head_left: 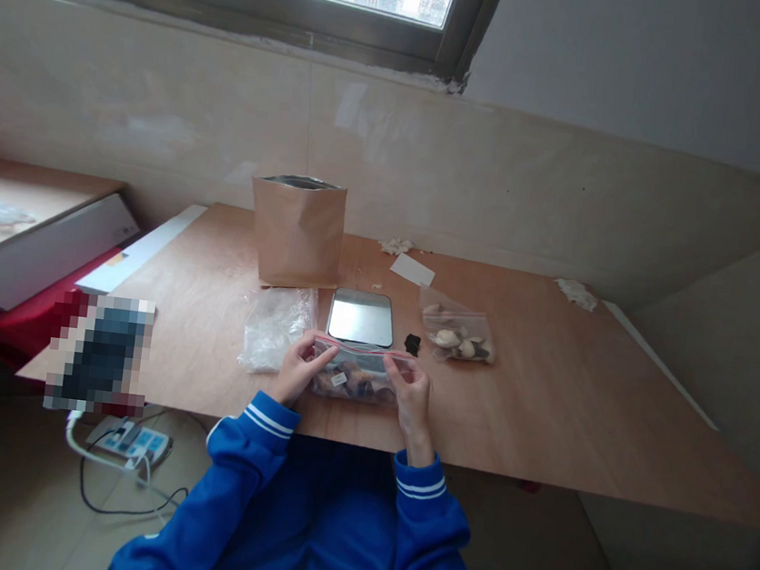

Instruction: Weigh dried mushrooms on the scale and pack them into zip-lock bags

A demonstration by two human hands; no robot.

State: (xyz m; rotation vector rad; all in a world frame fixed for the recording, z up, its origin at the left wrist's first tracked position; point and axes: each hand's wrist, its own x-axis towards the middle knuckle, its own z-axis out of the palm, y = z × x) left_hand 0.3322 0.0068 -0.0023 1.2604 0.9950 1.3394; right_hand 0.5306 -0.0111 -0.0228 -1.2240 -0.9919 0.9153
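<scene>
A clear zip bag (359, 381) with dark, lumpy pieces and a small white label inside lies at the near edge of the table. My left hand (302, 369) pinches the left end of its red-lined top edge. At the other end, my right hand (411, 391) grips the same edge between thumb and fingers. Just beyond the bag is a flat kitchen scale (362, 317) with a shiny plate. A small black piece (412, 345) lies to the right of the scale. Further right rests a second zip bag (462, 338) holding pale and dark pieces.
A brown paper pouch (298, 234) stands upright with its top open behind the scale. Crumpled clear plastic bags (277, 328) lie left of the scale. A white card (413, 270) and whitish scraps (395, 246) are at the back. A power strip (129, 441) with cables sits below left.
</scene>
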